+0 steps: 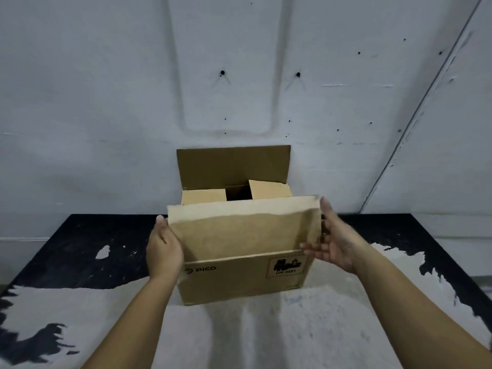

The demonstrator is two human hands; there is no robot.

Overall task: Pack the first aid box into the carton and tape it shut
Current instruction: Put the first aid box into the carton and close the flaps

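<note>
A brown carton [239,278] marked PICO stands on the table in front of me. Its far flap [234,166] stands upright, and the two short side flaps are folded inward with a dark gap between them. The near flap [245,227] is raised and tilted toward the opening. My left hand [163,249] rests flat against the left edge of that near flap. My right hand [332,241] touches its right edge, fingers spread. The first aid box is not visible; the carton's inside is mostly hidden by the flaps.
The table [80,249] is black with large worn grey-white patches. A pale painted wall [239,75] rises directly behind the carton. The table's back edge lies just behind the carton.
</note>
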